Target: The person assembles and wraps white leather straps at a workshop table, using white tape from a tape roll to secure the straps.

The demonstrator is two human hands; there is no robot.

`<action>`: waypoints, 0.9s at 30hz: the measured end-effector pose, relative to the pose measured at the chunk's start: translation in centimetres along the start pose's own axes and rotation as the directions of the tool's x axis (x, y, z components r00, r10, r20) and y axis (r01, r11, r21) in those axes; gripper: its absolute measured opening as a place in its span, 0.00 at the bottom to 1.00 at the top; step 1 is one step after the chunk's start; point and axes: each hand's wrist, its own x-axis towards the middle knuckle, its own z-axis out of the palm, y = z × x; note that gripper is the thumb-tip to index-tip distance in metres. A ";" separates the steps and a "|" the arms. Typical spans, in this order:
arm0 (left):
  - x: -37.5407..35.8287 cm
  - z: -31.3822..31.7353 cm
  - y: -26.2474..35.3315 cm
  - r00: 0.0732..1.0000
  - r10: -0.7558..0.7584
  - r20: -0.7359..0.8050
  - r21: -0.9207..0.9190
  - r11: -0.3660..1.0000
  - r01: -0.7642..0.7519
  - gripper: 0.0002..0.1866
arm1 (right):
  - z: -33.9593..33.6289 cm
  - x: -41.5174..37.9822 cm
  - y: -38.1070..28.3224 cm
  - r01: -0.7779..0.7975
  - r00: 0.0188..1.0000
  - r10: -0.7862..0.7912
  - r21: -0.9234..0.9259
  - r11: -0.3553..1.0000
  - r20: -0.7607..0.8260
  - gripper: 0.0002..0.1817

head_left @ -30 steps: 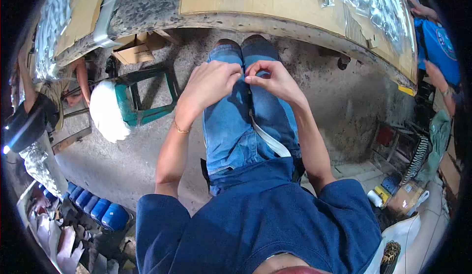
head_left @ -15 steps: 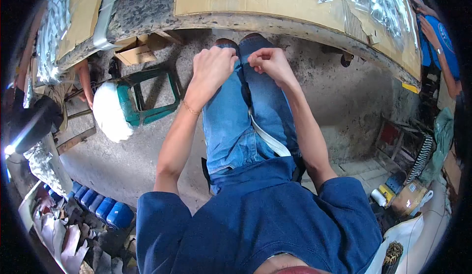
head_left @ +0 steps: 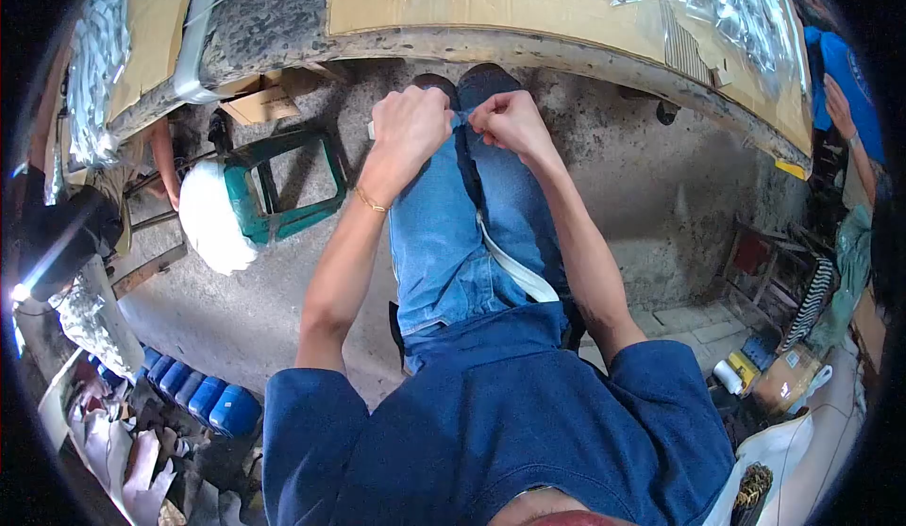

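Above the knees of the blue jeans [head_left: 436, 233], my two hands are close together. My left hand [head_left: 412, 118] is closed in a fist, back side up, with a small pale edge showing at its outer side. My right hand [head_left: 512, 126] is in a pinch, its fingertips almost at the left hand's thumb side. Something small and bluish lies between the fingertips, too small to name. What either hand holds is mostly hidden. A white strap [head_left: 514, 271] lies across the lap.
A cardboard-covered table [head_left: 510, 2] runs ahead, with clear plastic bags of silvery pieces [head_left: 717, 2] at right. A green stool frame [head_left: 326, 172] with a white bundle [head_left: 212, 215] stands left. Blue containers [head_left: 231, 411] sit lower left. Another person in blue [head_left: 854, 92] is at right.
My right hand has moved left and closed in on my left hand, its fingers drawn tighter. A pale edge now shows beside my left hand. The other person's hands at right have shifted.
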 end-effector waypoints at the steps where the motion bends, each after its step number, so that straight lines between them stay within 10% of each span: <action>1: 0.3 0.3 0.1 1.000 -0.001 0.003 0.039 0.999 0.001 0.11 | 0.2 -0.1 -0.2 0.023 0.998 -0.028 -0.089 0.996 -0.053 0.05; 5: 0.3 1.3 -1.6 0.999 -0.039 -0.024 0.174 0.984 0.042 0.10 | -0.1 -0.8 -0.9 0.043 0.992 -0.073 -0.272 0.961 -0.101 0.04; 8: -2.2 -2.7 -2.3 0.997 -0.064 -0.032 -0.151 0.987 0.059 0.13 | -1.8 -2.5 -1.1 0.231 0.973 -0.221 0.250 0.940 -0.066 0.11; 12: -3.8 -6.4 -1.5 0.981 -0.053 -0.184 -0.528 0.848 -0.053 0.14 | 0.8 -4.6 -7.8 0.421 0.895 -0.443 0.417 0.805 -0.048 0.22; 19: -1.4 -13.6 -3.3 0.921 -0.183 -0.344 -0.393 0.919 0.036 0.16 | 2.5 -1.3 -16.9 0.597 0.791 -0.566 0.092 0.797 -0.234 0.25; 21: 0.6 -16.1 -3.2 0.910 -0.178 -0.375 -0.289 0.955 0.068 0.17 | 3.5 0.0 -19.3 0.703 0.632 -0.674 -0.082 0.706 -0.382 0.22; 27: 7.9 -18.7 -5.6 0.956 -0.150 -0.250 0.229 0.951 0.209 0.23 | 5.6 6.9 -21.3 0.618 0.578 -0.591 -0.172 0.767 -0.562 0.24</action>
